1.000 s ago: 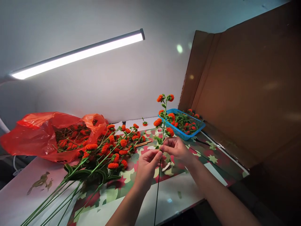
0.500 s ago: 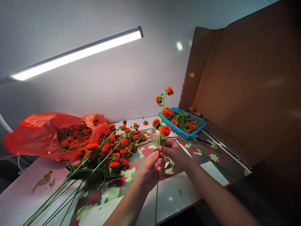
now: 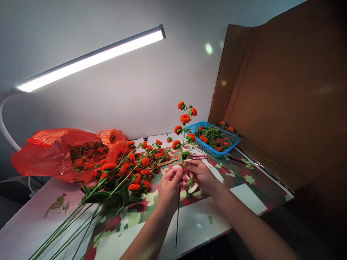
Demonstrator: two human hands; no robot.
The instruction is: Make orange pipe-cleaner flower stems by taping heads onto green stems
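Note:
An artificial flower stem [image 3: 185, 118] stands upright between my hands, with several fuzzy orange blooms and small green leaves along its upper part. My left hand [image 3: 171, 184] is closed around it, thumb and fingers pinching just under the lowest leaf. From that grip a thin dark wire [image 3: 177, 224] runs down over the white table edge. My right hand [image 3: 201, 175] is closed too, its fingertips pinching the stem right beside the left thumb. Under the right fingers shows a roll of green tape [image 3: 193, 188]; whether it is held or lies on the table I cannot tell.
Finished-looking orange flower stems [image 3: 135, 177] lie in a pile at left, before a red plastic bag [image 3: 54, 144] of more flowers. A blue basket [image 3: 217, 154] holds loose blooms. Pliers-like pink-handled tool [image 3: 199, 157], wooden sticks [image 3: 166, 162], a lamp [image 3: 94, 59] and a cardboard sheet [image 3: 284, 90] surround.
The flower stem has turned, so its blooms face differently, and it has shifted slightly left. Both hands stay together on it. The tape roll beneath the right hand shows more clearly.

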